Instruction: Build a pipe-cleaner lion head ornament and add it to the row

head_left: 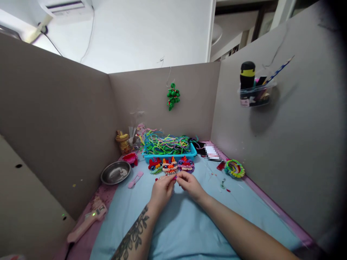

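Lying nearest on the left, a pink corded tool shows a small green light. Beyond it, above the blue-covered tabletop, the left hand and the right hand meet, fingertips of both pinched on a small magenta piece between them. To their left lies a pink plastic clip, near a metal bowl holding white beads. Past the hands, three pipe-cleaner figures sit side by side just before a turquoise basket heaped with pipe cleaners. Farthest, a green ornament hangs on the grey partition.
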Motion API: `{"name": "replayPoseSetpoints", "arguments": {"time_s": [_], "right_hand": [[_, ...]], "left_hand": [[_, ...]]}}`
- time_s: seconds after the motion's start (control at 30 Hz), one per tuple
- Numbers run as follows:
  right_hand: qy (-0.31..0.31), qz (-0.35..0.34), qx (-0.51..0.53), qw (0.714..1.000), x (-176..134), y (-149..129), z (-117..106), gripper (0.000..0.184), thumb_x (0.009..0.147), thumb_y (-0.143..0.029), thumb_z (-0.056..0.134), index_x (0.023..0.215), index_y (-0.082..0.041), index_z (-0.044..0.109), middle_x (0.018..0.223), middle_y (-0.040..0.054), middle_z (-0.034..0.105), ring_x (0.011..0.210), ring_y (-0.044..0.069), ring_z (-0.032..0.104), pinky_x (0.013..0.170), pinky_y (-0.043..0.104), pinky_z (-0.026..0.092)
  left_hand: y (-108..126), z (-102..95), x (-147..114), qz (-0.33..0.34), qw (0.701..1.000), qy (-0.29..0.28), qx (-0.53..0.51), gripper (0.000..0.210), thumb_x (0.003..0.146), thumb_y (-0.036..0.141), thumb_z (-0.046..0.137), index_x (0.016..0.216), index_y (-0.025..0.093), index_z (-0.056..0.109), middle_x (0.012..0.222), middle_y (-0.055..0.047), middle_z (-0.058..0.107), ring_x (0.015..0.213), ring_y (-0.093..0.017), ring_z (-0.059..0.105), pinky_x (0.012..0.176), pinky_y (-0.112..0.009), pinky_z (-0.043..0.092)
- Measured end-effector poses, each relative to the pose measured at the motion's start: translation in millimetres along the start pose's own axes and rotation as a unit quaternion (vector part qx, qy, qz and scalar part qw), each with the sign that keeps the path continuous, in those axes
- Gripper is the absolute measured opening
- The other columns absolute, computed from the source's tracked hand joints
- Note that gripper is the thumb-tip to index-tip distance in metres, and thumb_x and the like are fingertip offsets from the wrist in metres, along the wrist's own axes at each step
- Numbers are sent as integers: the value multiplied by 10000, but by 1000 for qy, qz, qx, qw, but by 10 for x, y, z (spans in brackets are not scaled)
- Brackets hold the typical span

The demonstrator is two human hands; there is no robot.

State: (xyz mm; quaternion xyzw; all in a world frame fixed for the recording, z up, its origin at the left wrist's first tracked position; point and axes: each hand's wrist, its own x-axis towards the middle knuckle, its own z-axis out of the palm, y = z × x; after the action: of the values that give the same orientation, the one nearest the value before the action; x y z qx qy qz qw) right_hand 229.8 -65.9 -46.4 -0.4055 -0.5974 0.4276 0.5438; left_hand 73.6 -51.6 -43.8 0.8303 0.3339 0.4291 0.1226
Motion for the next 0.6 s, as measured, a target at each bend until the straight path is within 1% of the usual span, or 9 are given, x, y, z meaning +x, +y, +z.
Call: {"name": "replayPoseSetpoints", "arguments": {"time_s": [0.07,0.17,0.4,0.6], "right_hand": [[0,6,4,1000,-5,-14,4,232,764,-367,555,645,-179,488,505,-64,387,473,87,329,470,220,266],[0,7,4,1000,-7,-16,10,208,764,-356,552,668,-179,499,512,-64,388,472,87,326,468,222,264],[4,9,-2,1000,15,70,2,206,782,-357,548,693,-176,508,542,-59,395,474,82,328,464,218,268],[5,17,15,1000,5,68,3,244,786,-398,537,689,-178,495,558,-54,419,464,78,344,447,213,265]], "left_hand": [[14,-3,-10,-2,1000,-5,14,261,862,208,465,1083,218,603,972,-56,688,849,-173,628,768,-284,481],[32,-6,-21,-11,1000,-13,17,238,863,202,449,1052,225,591,990,-47,685,843,-167,638,752,-267,484],[48,-8,-32,-54,998,-24,27,207,859,230,448,1050,203,522,837,-46,694,741,-169,656,640,-241,469],[47,7,-25,-60,997,-25,34,197,863,215,425,1031,200,527,811,-37,687,694,-151,646,616,-225,451]]}}
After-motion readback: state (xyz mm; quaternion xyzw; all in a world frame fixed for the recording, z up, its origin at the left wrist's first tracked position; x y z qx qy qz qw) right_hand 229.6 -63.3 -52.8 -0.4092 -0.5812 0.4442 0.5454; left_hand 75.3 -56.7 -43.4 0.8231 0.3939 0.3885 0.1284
